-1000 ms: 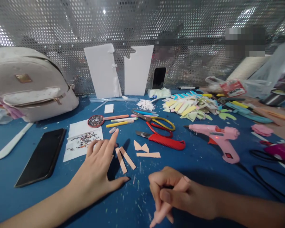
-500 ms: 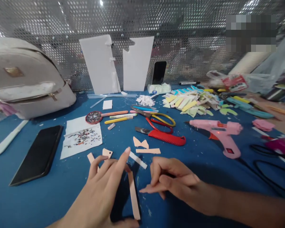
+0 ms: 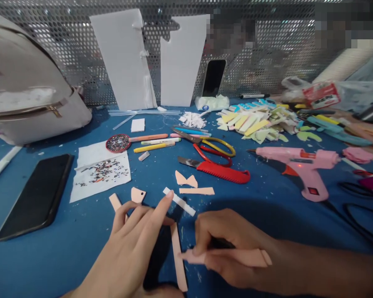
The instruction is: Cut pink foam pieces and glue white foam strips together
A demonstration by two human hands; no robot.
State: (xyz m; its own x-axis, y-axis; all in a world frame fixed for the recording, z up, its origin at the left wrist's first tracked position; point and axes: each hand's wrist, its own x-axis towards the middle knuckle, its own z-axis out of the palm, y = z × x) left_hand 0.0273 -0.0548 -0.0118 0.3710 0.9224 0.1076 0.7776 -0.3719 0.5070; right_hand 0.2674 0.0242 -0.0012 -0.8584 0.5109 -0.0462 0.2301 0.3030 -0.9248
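My left hand [image 3: 133,252] hovers low over the blue table [image 3: 65,256] with its fingers spread, touching a long peach foam strip [image 3: 178,256] that lies at its thumb side. My right hand [image 3: 230,248] is closed on another peach foam strip [image 3: 251,258], holding it level so its tip meets the lying strip. More peach offcuts [image 3: 186,180] and a white strip [image 3: 179,201] lie just beyond my fingers.
A black phone [image 3: 34,198] lies at left beside white paper with glitter [image 3: 101,171]. Red cutter [image 3: 222,174], scissors [image 3: 211,150], pens and a pink glue gun [image 3: 298,163] sit mid-table. A grey backpack [image 3: 27,99] and white foam boards [image 3: 124,62] stand at the back.
My left hand drew back toward me and a long peach strip now lies by it. My right hand turned its strip level and brought its tip to that strip.
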